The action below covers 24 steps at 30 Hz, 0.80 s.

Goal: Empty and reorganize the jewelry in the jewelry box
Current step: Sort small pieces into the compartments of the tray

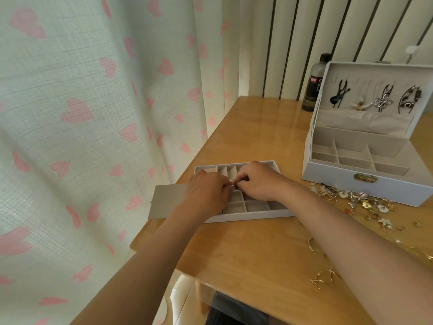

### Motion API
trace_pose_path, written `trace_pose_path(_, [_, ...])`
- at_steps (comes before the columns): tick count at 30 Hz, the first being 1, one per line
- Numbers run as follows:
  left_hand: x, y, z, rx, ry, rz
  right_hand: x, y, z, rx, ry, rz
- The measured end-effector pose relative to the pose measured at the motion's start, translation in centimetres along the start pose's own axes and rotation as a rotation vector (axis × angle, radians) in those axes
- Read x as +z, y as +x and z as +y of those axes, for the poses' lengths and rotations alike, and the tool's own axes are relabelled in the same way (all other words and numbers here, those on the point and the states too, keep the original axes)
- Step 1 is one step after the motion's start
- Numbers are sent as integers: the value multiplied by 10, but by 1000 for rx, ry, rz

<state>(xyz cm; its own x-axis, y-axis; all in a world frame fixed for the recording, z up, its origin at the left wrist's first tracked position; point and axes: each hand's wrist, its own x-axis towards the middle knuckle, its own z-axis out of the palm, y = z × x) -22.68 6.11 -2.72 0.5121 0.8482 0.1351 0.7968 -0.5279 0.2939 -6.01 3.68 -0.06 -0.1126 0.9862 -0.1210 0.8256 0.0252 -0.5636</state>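
both hands [232, 185] pinch jewelry over tray [255, 215].

The jewelry box [365, 181] is pale grey with a brass clasp on its front. It stands on the right of the tabletop with its lid raised upright. Four hair ornaments [375, 97] in black and silver hang in a row inside the lid. The base is split into beige-lined compartments. A matching divided tray [248, 215] lies flat on the tabletop, left of the box and apart from it. Above the tray's middle, the left hand [208, 193] and right hand [257, 181] pinch a small shiny piece [233, 184], too small to identify. A tangled jewelry pile [365, 202] of gold and white pieces lies just before the box front. A few loose gold pieces [323, 276] lie nearer the tabletop's near edge.
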Motion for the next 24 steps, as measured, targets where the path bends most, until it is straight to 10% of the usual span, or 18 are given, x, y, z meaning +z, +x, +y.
trace_pose_path(11, [-10, 21, 15, -326, -179, -37, 28, -5, 8, -77, -46, 215])
trace_pose_path(24, [-33, 25, 0, -322, -338, -119, 29, 1, -6, 143, 115, 327])
